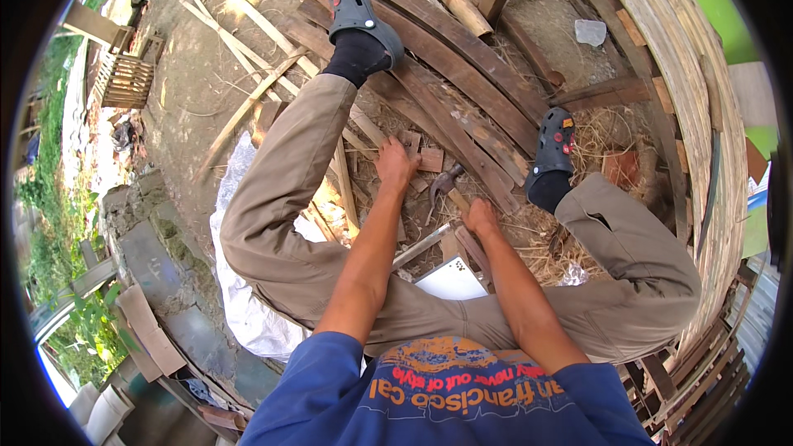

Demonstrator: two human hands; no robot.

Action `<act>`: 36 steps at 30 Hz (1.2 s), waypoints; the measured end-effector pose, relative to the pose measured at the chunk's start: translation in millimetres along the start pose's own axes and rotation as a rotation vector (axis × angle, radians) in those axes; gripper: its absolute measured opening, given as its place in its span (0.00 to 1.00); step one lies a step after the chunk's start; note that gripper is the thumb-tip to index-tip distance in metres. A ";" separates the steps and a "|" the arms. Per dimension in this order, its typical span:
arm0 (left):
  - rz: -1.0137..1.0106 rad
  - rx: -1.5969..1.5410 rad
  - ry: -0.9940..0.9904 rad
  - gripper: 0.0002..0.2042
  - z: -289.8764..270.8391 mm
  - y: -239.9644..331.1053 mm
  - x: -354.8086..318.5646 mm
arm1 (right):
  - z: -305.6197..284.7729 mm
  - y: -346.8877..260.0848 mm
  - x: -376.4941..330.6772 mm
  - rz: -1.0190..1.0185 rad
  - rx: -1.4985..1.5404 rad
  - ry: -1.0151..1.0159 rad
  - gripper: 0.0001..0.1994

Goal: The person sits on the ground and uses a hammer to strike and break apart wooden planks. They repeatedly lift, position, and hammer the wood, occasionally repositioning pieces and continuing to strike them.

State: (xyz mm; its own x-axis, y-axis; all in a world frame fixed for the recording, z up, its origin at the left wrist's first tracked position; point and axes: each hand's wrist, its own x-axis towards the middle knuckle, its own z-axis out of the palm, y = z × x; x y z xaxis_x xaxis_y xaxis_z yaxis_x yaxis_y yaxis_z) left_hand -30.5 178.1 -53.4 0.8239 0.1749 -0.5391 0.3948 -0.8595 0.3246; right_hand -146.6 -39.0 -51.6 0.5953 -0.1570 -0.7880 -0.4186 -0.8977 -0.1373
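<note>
My left hand [396, 163] is lowered among wood scraps between my legs, its fingers closed over the end of a pale wooden strip [366, 125]. Beside those fingers lie a small wooden block [430, 159] and another short offcut [410, 139]. My right hand [480, 217] grips the wooden handle of a claw hammer [447, 180]. The hammer's metal head points away from me, just right of the left hand and apart from it. What the left fingertips press against is partly hidden.
Long dark planks [471, 62] lie under and between my feet. Pale thin battens [248, 29] cross on the dirt to the left. A white board [452, 278] rests near my lap, a white sack [248, 306] beside my left leg. A bamboo frame [710, 116] curves along the right.
</note>
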 end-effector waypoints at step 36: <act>0.138 0.373 0.053 0.42 -4.9 -19.4 -47.9 | -186.8 11.9 -125.8 -0.188 0.585 -0.439 0.14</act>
State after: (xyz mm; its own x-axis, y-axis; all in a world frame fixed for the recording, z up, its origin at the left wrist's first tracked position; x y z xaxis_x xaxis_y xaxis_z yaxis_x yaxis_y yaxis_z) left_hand -75.6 188.8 -30.1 0.8823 0.0621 -0.4666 0.1126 -0.9903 0.0812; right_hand -98.3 -106.9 157.9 0.4158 0.2660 -0.8697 -0.7054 -0.5093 -0.4930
